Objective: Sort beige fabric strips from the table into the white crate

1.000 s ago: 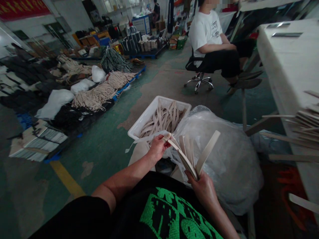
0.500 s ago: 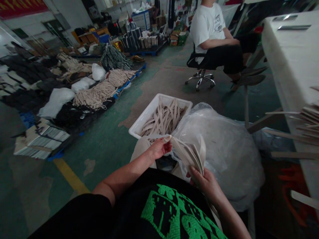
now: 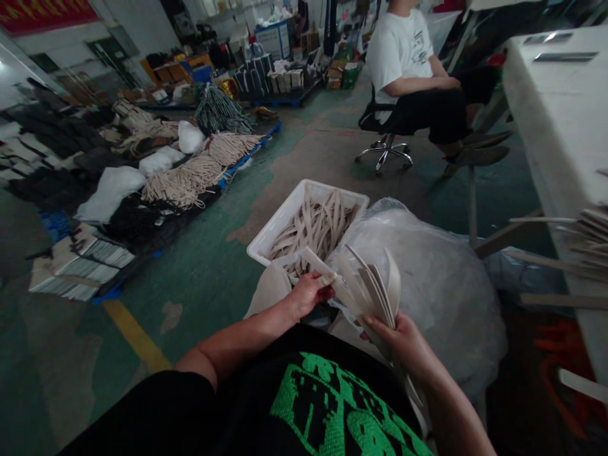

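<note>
My right hand (image 3: 396,335) is closed around a bundle of flat beige straps (image 3: 375,288), whose upper ends fan out above my fingers. Between thumb and fingers, my left hand (image 3: 311,294) pinches one strap (image 3: 317,261) at the left side of the bundle; its end sticks up past my thumb. Just beyond my hands, a white plastic bin (image 3: 263,237) holds many similar loose straps (image 3: 308,221). To the right of the bundle bulges a large clear plastic bag (image 3: 432,278), partly behind my right hand.
A pale table (image 3: 555,120) runs along the right, with straps (image 3: 593,234) jutting over its edge. Farther back, a person (image 3: 408,69) sits on a wheeled chair (image 3: 384,149). Pallets on the left carry cord bundles (image 3: 185,180), white sacks (image 3: 111,193) and a strapped stack (image 3: 80,263).
My left hand has shifted slightly down and right, and a strap's end now stands up past its thumb. The straps in my right hand have spread wider.
</note>
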A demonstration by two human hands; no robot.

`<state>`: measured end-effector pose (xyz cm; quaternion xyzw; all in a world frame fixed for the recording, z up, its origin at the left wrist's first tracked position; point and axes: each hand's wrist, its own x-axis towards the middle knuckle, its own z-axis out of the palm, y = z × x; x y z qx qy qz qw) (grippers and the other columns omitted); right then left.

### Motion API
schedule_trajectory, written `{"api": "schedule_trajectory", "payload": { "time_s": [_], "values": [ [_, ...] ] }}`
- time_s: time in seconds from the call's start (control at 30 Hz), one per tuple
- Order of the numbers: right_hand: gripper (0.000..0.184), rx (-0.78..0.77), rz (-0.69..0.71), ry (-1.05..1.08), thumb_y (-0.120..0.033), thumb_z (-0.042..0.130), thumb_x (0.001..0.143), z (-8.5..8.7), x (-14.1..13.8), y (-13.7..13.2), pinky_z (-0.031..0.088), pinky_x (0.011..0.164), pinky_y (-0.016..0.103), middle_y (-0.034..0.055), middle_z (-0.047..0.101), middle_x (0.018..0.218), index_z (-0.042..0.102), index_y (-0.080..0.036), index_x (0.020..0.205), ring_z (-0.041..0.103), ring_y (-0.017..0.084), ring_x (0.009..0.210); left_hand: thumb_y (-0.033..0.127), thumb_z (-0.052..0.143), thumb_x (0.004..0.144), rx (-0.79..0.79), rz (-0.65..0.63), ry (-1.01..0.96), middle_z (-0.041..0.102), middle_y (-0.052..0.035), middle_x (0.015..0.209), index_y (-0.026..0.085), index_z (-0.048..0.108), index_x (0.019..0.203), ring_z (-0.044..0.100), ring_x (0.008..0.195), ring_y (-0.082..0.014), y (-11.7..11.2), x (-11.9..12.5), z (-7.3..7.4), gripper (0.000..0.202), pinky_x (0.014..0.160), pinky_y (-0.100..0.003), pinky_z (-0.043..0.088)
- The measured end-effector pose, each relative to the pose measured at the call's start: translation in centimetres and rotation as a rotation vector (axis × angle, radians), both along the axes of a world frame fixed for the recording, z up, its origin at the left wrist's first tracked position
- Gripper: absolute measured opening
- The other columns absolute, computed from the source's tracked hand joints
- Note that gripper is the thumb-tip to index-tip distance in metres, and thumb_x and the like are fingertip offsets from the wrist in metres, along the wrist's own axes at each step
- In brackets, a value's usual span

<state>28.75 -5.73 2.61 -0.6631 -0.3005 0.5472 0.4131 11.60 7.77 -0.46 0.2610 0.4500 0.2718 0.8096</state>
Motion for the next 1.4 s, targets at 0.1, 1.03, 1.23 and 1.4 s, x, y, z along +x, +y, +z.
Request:
{"api": "schedule_trajectory", "payload": {
  "time_s": [0.1, 1.03, 1.23, 1.4],
  "values": [
    [0.041, 0.016, -0.027, -0.068, -0.054, 0.08, 0.06, 0.2, 0.7, -0.5, 0.051, 0.048, 0.027, 0.0031, 0.064, 0.059, 0.064, -0.018, 0.071, 0.061, 0.018, 0.053, 0.046, 0.099, 0.029, -0.009, 0.077, 0.001, 0.065, 0.0012, 0.063, 0.014, 0.067, 0.071, 0.057, 0.051, -0.009, 0.9, -0.9, 0.6, 0.063, 0.052, -0.021, 0.047],
    [0.035, 0.206, 0.007, -0.402, -0.049, 0.066, 0.067, 0.5, -0.4, 2.9, 0.049, 0.057, 0.028, 0.0026, 0.068, 0.066, 0.071, -0.017, 0.08, 0.064, 0.022, 0.065, 0.042, 0.099, 0.041, -0.034, -0.085, -0.04, 0.067, -0.0008, 0.067, 0.012, 0.067, 0.075, 0.058, 0.051, -0.0092, -2.0, 0.4, 0.1, 0.055, 0.055, -0.023, 0.047],
    [0.033, 0.177, 0.106, -0.38, -0.049, 0.067, 0.072, -0.4, 0.7, 1.7, 0.049, 0.056, 0.027, 0.0029, 0.068, 0.068, 0.071, -0.018, 0.083, 0.064, 0.022, 0.069, 0.04, 0.099, 0.038, 0.018, 0.052, 0.017, 0.063, 0.0021, 0.063, 0.013, 0.065, 0.071, 0.057, 0.051, -0.0083, 0.1, 0.0, 0.5, 0.055, 0.053, -0.022, 0.046],
    [0.034, 0.215, -0.007, -0.371, -0.046, 0.066, 0.07, -0.4, 0.0, 2.5, 0.05, 0.059, 0.028, 0.0027, 0.069, 0.072, 0.071, -0.017, 0.086, 0.064, 0.021, 0.069, 0.045, 0.098, 0.04, 0.031, -0.123, -0.012, 0.066, -0.0005, 0.068, 0.011, 0.069, 0.077, 0.058, 0.054, -0.0091, -1.4, 0.9, 0.6, 0.057, 0.057, -0.023, 0.047]
  ]
}}
